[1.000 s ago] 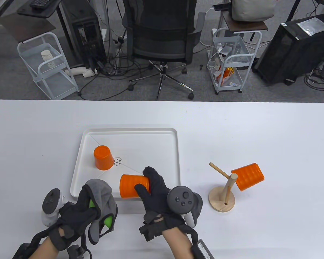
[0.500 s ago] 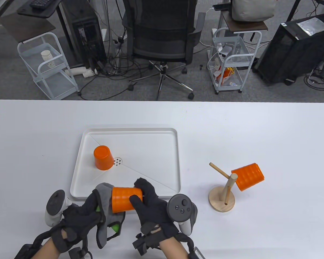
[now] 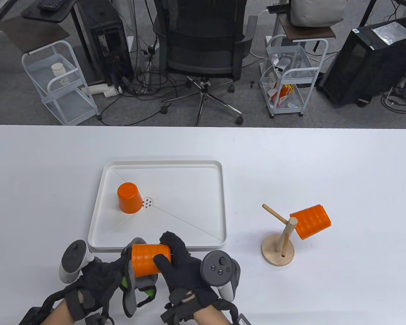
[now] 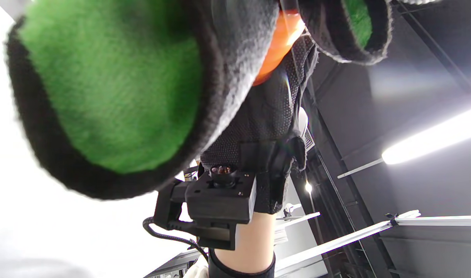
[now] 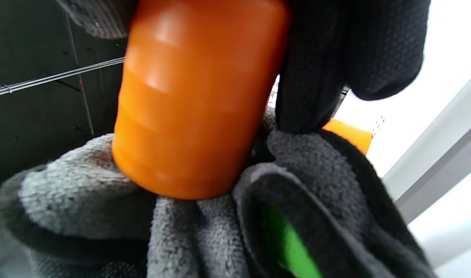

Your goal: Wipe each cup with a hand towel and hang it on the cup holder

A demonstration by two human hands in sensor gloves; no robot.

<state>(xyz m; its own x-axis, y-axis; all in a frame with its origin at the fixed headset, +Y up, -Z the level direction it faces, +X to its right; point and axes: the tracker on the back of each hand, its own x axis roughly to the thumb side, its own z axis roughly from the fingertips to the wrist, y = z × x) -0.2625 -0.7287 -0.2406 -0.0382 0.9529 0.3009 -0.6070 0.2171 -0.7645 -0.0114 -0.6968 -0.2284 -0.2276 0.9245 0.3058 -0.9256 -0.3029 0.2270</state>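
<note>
My right hand (image 3: 167,255) grips a ribbed orange cup (image 3: 149,260) on its side, just in front of the white tray (image 3: 162,169). My left hand (image 3: 101,277) holds the grey hand towel (image 3: 130,299), with its green patches, against the cup's left end. In the right wrist view the cup (image 5: 193,100) presses into the towel (image 5: 204,227). In the left wrist view the towel (image 4: 112,92) fills most of the frame. A second orange cup (image 3: 129,197) stands upside down in the tray. A third cup (image 3: 310,221) hangs on the wooden cup holder (image 3: 279,237) at the right.
The holder has one bare peg (image 3: 274,214) pointing up to the left. Beyond the table's far edge stand an office chair (image 3: 203,50), two white carts (image 3: 62,84) and computer towers.
My right hand has carried the cup out of the tray toward me and to the left. My left hand has brought the towel up against the cup.
</note>
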